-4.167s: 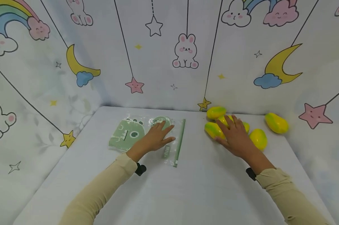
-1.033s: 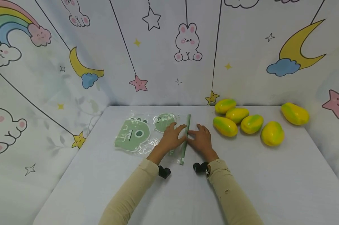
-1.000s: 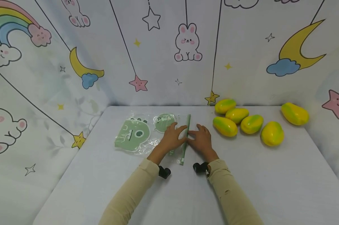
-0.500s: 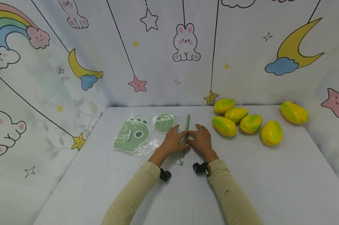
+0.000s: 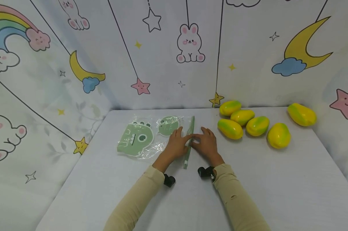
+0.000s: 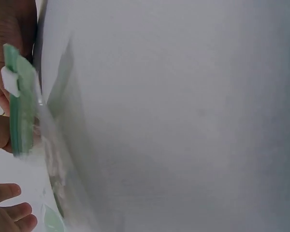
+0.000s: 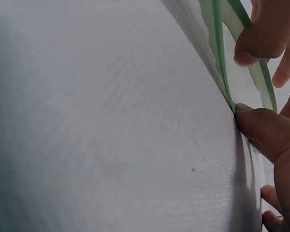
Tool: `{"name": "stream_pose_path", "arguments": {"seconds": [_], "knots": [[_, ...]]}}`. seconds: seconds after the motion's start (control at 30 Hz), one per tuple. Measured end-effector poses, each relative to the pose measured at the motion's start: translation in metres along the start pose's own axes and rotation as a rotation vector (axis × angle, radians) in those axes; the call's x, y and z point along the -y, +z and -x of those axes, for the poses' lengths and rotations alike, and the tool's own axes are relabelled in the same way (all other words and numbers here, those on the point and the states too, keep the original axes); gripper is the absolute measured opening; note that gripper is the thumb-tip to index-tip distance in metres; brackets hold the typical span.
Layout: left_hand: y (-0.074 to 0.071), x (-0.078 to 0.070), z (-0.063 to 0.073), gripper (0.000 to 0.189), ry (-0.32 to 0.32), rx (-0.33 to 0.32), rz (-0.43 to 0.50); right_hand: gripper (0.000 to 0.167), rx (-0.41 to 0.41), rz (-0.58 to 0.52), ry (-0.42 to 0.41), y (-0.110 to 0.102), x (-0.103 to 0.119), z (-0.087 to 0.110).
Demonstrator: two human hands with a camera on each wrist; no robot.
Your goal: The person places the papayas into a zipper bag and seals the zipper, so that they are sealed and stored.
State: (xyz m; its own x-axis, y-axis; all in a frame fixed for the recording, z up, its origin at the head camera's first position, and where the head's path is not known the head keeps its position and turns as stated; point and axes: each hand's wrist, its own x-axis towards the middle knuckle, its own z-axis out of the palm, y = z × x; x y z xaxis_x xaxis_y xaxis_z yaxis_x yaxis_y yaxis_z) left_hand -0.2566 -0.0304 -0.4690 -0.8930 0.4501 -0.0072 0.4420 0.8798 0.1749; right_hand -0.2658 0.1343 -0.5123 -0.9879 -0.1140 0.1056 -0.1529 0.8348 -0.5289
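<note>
A clear zip bag [image 5: 155, 150] lies flat at the table's middle, printed with a green cartoon dinosaur face and a round green figure. Along its right side runs a green zip strip [image 5: 186, 162] with a white slider [image 6: 10, 81] at the near end. My left hand [image 5: 176, 146] reaches over the bag and pinches the strip edge. From the right, my right hand [image 5: 207, 146] pinches the same edge, its fingertips meeting the left ones. In the right wrist view, the two green edges [image 7: 219, 43] of the bag's mouth stand apart, with a thumb [image 7: 253, 121] on one.
Several yellow-green, papaya-shaped fruits [image 5: 230, 129] lie at the back right; one fruit [image 5: 301, 114] sits apart near the corner. White cloth [image 5: 277, 192] covers the table, and a cartoon-printed backdrop [image 5: 162, 70] rises behind and on both sides.
Earlier the left hand lay over the bag and the right over the fruits; both have come to the zip strip. Since half a second ago, the strip has tilted and its edges have parted.
</note>
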Motion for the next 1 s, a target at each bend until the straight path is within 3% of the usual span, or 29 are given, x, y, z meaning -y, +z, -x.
{"name": "stream_pose_path", "arguments": {"seconds": [0.1,0.3,0.43,0.6,0.73,0.87,1.0], "knots": [[-0.001,-0.001,0.003,0.054,-0.018,-0.029,-0.017,0.046,0.004,0.011,-0.002,0.0,0.0,0.001],[-0.004,-0.009,0.008,0.048,-0.141,-0.051,-0.07,0.047,0.017,0.003,-0.004,-0.001,0.0,0.002],[-0.008,-0.014,0.011,0.053,-0.202,0.001,-0.064,0.047,0.006,0.008,-0.012,-0.001,0.0,0.002],[-0.012,-0.016,0.012,0.066,-0.274,0.098,0.04,0.047,0.001,0.004,-0.018,-0.002,0.001,0.003],[-0.014,-0.014,0.012,0.07,-0.3,0.118,0.062,0.047,-0.018,0.001,-0.031,-0.003,0.001,0.004],[-0.018,-0.014,0.015,0.072,-0.311,0.077,0.054,0.047,-0.023,-0.003,-0.029,-0.003,0.001,0.004],[-0.024,-0.017,0.022,0.072,-0.299,-0.043,0.004,0.047,-0.019,0.0,-0.029,-0.003,0.0,0.003]]}}
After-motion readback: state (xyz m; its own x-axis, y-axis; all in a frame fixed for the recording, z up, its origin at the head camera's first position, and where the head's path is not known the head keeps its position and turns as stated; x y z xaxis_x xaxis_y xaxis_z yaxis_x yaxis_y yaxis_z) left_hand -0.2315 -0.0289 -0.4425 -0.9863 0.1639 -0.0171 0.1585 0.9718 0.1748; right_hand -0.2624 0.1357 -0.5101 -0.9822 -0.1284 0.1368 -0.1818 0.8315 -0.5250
